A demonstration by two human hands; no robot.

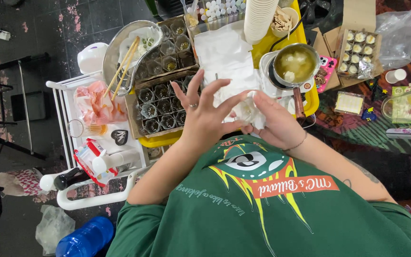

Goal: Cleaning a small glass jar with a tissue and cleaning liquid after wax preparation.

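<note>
Head view: a small clear cup (249, 110), wrapped in white tissue (224, 57), sits between both hands above the yellow tray (281, 40) on the bench. Right hand (278, 123) is closed around the cup from the side. Left hand (204, 114) has its fingers spread wide, with only the fingertips touching the cup. Just left lies a cardboard box of small glass jars (160, 107). Beyond the right hand stands a metal pot of yellowish liquid (295, 64). A stack of white cups (259, 19) stands farther back.
</note>
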